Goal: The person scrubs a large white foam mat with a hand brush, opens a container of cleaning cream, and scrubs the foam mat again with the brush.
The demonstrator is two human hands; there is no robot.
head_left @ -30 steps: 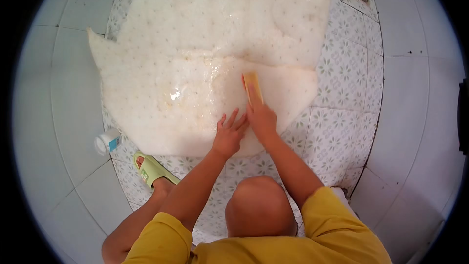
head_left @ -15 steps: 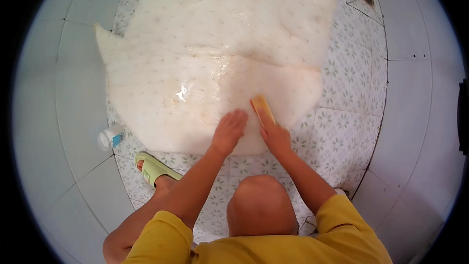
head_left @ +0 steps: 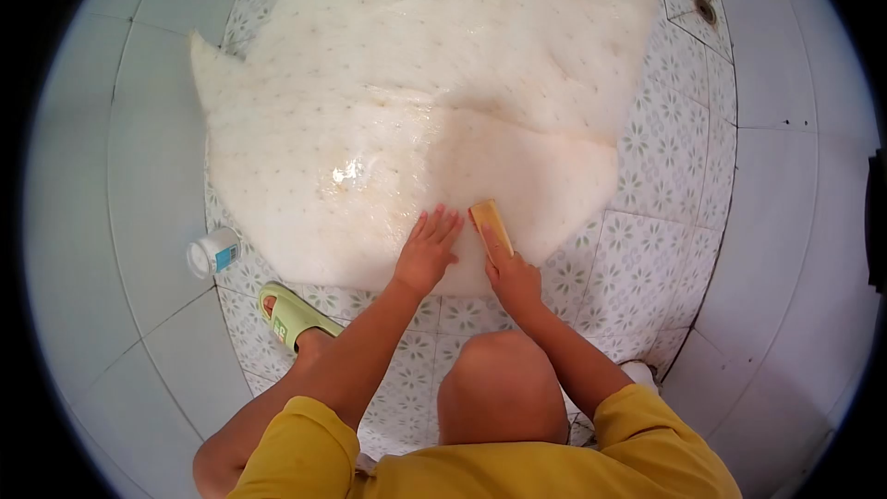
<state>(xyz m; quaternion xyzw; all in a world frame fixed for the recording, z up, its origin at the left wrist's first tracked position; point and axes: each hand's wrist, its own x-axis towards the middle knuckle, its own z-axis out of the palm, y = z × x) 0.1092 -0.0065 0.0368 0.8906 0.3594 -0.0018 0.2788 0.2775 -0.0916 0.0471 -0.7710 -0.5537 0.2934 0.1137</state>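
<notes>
A large, wet white rug point(head_left: 388, 120) with small dark tufting marks lies spread over the tiled floor. My left hand point(head_left: 428, 248) rests on its near part, fingers spread and pressing on the surface. Just to the right, my right hand point(head_left: 515, 279) grips the near end of a yellowish wooden scrubbing brush point(head_left: 492, 225), one finger laid along its back. A little red shows at the brush's left edge; the rest of the bristle side is hidden beneath it. The brush touches the rug close to its front edge.
A white plastic jar point(head_left: 214, 253) with a blue label lies on its side by the left wall. My green slipper point(head_left: 297, 319) is near the rug's front left edge. A floor drain point(head_left: 705, 7) sits at the far right. Tiled walls point(head_left: 776, 240) enclose both sides.
The brush and my right hand have moved slightly nearer to me. The fingers of my left hand have spread wider on the rug. The whole view has shifted a little.
</notes>
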